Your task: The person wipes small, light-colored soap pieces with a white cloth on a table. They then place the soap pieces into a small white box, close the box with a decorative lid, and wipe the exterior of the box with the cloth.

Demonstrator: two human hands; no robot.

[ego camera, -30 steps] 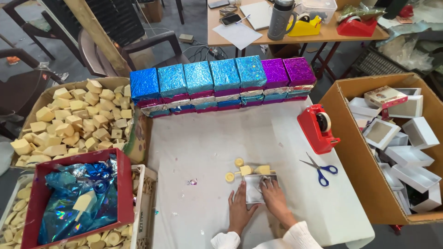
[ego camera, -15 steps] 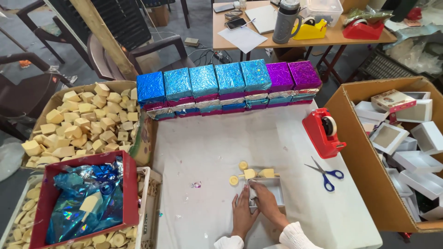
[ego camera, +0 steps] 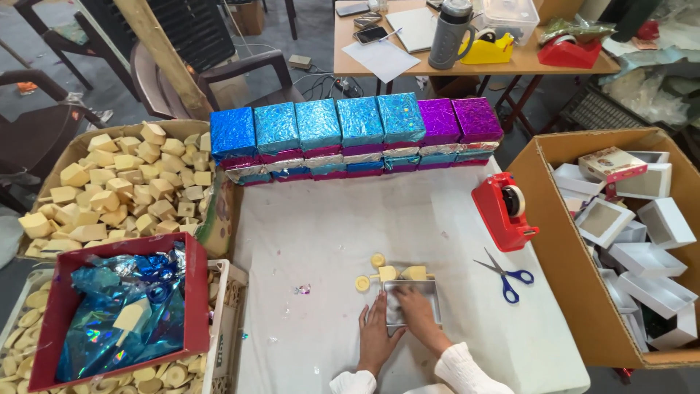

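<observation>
Both flat hands press the small silver foil-wrapped box point(ego camera: 413, 303) on the white table point(ego camera: 328, 226), left hand point(ego camera: 378, 337) at its near-left edge, right hand point(ego camera: 419, 312) on top, so keep your palms level while smoothing folds, clear of the yellow blocks point(ego camera: 399, 274) just beyond

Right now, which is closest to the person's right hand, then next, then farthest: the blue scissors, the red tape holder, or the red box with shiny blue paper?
From the right hand, in the head view:
1. Blue scissors, on the table just to its right.
2. Red tape holder, farther back on the right, near the cardboard box.
3. Red box with shiny blue paper, far over on the left side.
</observation>
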